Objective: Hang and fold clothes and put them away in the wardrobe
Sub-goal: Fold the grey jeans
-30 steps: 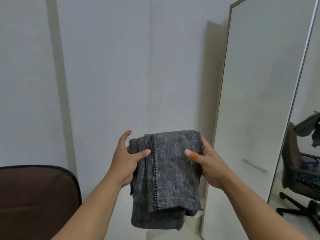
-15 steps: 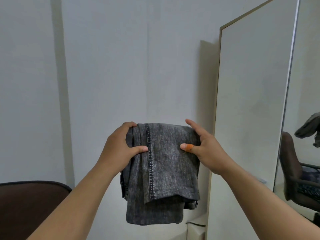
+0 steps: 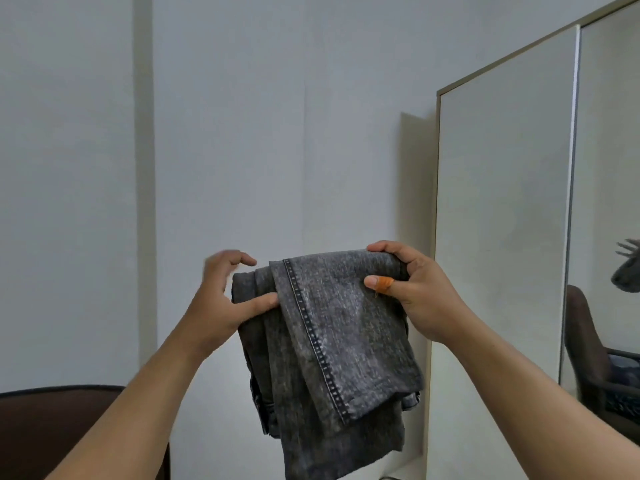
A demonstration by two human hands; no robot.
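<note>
A pair of folded dark grey jeans (image 3: 332,341) hangs in front of me at chest height, its pale stitched seam running down the middle. My right hand (image 3: 412,289) grips the top right corner of the fold; an orange plaster is on its thumb. My left hand (image 3: 225,292) is at the top left corner with its fingers lifted off and spread, blurred, and only the thumb touches the cloth. The jeans sag lower on the left side. The white wardrobe door (image 3: 502,237) stands just right of the jeans.
A mirror (image 3: 609,168) beside the wardrobe door reflects a dark chair (image 3: 588,362) and hanging cloth. The back of a brown chair (image 3: 69,427) sits at the lower left. Plain white wall panels fill the view ahead.
My left fingers have come off the jeans and spread, so the left corner droops. The right hand has closed its fingers over the top right corner. My view has tilted upward.
</note>
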